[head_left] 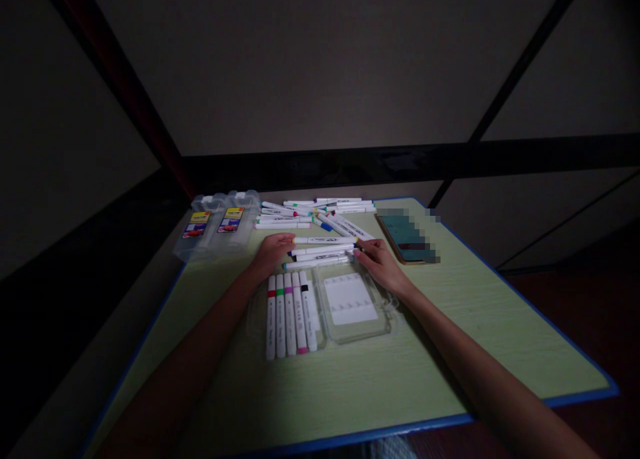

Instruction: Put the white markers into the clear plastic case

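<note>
A white marker with yellow ends (325,240) lies crosswise between my hands. My left hand (274,254) has its fingertips closed on the left end of it. My right hand (381,262) pinches at the right ends of the yellow-ended marker and a dark-blue-ended marker (323,250) just below; which of them it grips is hard to see. Another marker (320,262) lies beneath these, along the top of an opened clear plastic case (357,339). In the case's left half stand several markers (290,316) side by side; its right half holds a white card (351,299).
Several loose white markers (345,226) are heaped at the back of the green table (425,372). Two closed clear cases (213,236) with yellow labels stand at the back left. A phone-like flat object (404,232), partly pixelated, lies at the right. A wall rises behind.
</note>
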`<action>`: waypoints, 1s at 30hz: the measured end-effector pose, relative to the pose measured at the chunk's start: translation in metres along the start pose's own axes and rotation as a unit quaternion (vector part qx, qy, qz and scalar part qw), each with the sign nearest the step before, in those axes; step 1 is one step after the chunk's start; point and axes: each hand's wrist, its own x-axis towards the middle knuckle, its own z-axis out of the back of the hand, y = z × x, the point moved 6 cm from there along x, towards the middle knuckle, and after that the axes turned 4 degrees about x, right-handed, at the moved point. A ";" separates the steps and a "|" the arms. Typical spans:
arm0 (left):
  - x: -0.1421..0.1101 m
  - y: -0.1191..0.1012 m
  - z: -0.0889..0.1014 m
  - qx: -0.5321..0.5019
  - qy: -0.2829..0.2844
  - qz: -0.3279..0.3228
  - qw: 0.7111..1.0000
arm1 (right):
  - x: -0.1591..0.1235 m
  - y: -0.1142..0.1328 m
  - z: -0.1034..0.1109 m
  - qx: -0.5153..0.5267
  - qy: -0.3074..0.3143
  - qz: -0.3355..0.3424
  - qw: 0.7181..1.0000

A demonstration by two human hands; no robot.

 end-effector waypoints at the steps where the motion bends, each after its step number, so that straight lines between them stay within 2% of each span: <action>1: -0.001 0.000 0.000 0.002 -0.001 0.001 1.000 | 0.000 -0.001 0.000 -0.002 0.002 0.001 1.000; 7: -0.001 -0.001 0.002 0.012 -0.013 -0.001 1.000 | 0.001 -0.004 -0.002 -0.013 0.014 0.010 1.000; 19: -0.004 -0.006 0.004 0.094 -0.033 -0.005 0.995 | 0.000 0.000 -0.003 -0.043 0.028 0.032 0.998; 30: -0.001 -0.005 0.004 0.144 -0.030 -0.016 0.989 | -0.001 -0.001 -0.004 -0.057 0.029 0.040 0.997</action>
